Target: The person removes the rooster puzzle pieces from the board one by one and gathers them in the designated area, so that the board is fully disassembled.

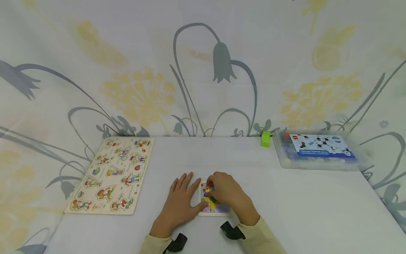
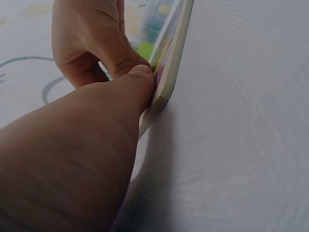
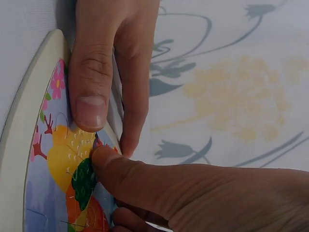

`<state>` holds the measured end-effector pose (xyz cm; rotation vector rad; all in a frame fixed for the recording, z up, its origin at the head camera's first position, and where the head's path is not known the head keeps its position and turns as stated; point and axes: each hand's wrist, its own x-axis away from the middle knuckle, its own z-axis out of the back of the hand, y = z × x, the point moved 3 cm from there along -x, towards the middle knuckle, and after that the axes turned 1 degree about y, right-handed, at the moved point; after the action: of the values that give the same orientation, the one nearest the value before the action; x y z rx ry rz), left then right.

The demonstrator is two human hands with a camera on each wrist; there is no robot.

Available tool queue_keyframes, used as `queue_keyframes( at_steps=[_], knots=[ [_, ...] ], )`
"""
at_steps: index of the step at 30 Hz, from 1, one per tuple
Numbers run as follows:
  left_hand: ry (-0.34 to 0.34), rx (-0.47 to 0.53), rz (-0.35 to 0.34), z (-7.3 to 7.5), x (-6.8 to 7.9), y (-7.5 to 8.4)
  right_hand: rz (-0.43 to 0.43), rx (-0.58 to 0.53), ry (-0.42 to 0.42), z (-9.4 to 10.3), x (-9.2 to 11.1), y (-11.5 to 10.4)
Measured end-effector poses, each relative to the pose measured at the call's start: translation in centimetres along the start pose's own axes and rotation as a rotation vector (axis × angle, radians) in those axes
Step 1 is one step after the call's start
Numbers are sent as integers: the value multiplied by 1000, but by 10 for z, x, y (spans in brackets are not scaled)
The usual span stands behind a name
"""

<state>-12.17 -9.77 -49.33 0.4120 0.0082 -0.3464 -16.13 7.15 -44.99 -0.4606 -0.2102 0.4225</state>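
Observation:
A small jigsaw puzzle (image 1: 214, 214) in a pale frame, with a colourful hen-like picture, lies on the white table. My left hand (image 1: 181, 203) rests at its left side, fingers spread, and its thumb presses on the puzzle's lower left part. My right hand (image 1: 229, 192) bends over the puzzle's upper right. Its thumb and fingers pinch at a puzzle piece, mostly hidden under them. In the right wrist view the right thumb (image 3: 108, 162) touches the picture beside the green wing, close to the left thumb (image 3: 91, 96). The left wrist view shows the frame's edge (image 2: 175, 63) from the side.
A wooden board with picture pieces of children (image 1: 104, 180) lies at the left. A clear plastic case (image 1: 320, 150) with a blue and white label stands at the back right, with a lime green block (image 1: 265, 139) beside it. A flower-patterned cloth hangs behind the table.

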Motion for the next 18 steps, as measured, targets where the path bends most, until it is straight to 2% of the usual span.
queue_keyframes(
  at_steps=[5,12,18],
  knots=[
    [11,15,-5,2,2,0,-4,-32,-41,0,-3,-1],
    [0,8,-13,0,2,1,-38,-97,-131,0,-12,7],
    [11,3,-15,2,1,1,4,-126,-110,0,-15,11]
  ],
)
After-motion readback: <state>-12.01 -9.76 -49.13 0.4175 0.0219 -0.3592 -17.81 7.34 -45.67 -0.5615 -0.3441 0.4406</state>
